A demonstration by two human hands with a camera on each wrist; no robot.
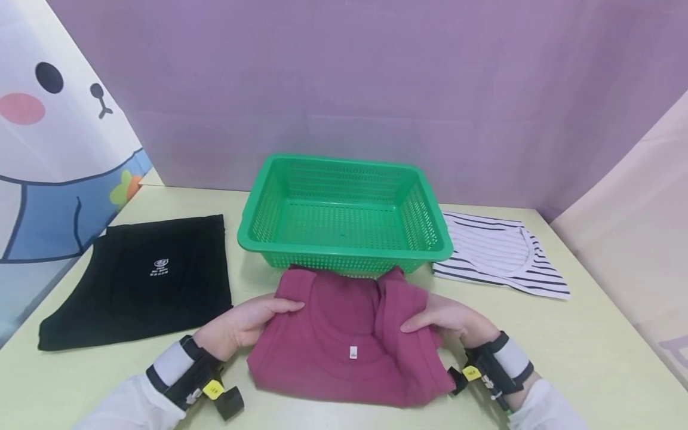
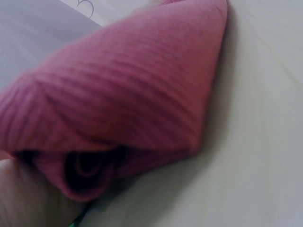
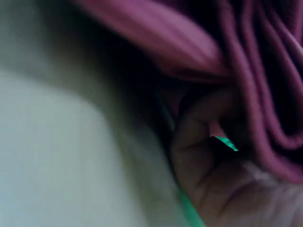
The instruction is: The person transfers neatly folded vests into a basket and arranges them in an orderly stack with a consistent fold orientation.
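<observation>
Fingers (image 1: 285,306) of the left hand (image 1: 242,325) lie curled over the left edge of a folded maroon garment (image 1: 344,346), thumb hidden beneath, so the hand grasps the cloth. Fingers of the right hand (image 1: 451,322) do the same on the opposite edge, laid over the top with the fabric bunched under them, grasping it too. Between the two sets of fingers the garment lies on the pale green surface (image 1: 591,358), a small white tag (image 1: 353,352) showing near its middle. The left wrist view shows the folded maroon cloth (image 2: 123,94) close up, ribbed and doubled over, with surface (image 2: 255,142) beside it. The right wrist view is dark and blurred; maroon folds (image 3: 255,71) hang above part of the hand (image 3: 208,165), and how the fingers lie cannot be told there.

Just beyond the fingers, touching or nearly touching the far edge of the garment, stands a green plastic basket (image 1: 430,254) with mesh walls. Out past the left fingers, a black garment (image 1: 134,280) with a small white logo lies flat on the surface. Out past the right fingers, beside the basket, lies a black-and-white striped top (image 1: 500,254). Behind each hand a black wrist strap with a yellow label (image 1: 212,389) wraps the white sleeve. A purple wall (image 1: 376,89) backs the surface, and a cartoon bear panel (image 1: 54,119) stands far to the left.
</observation>
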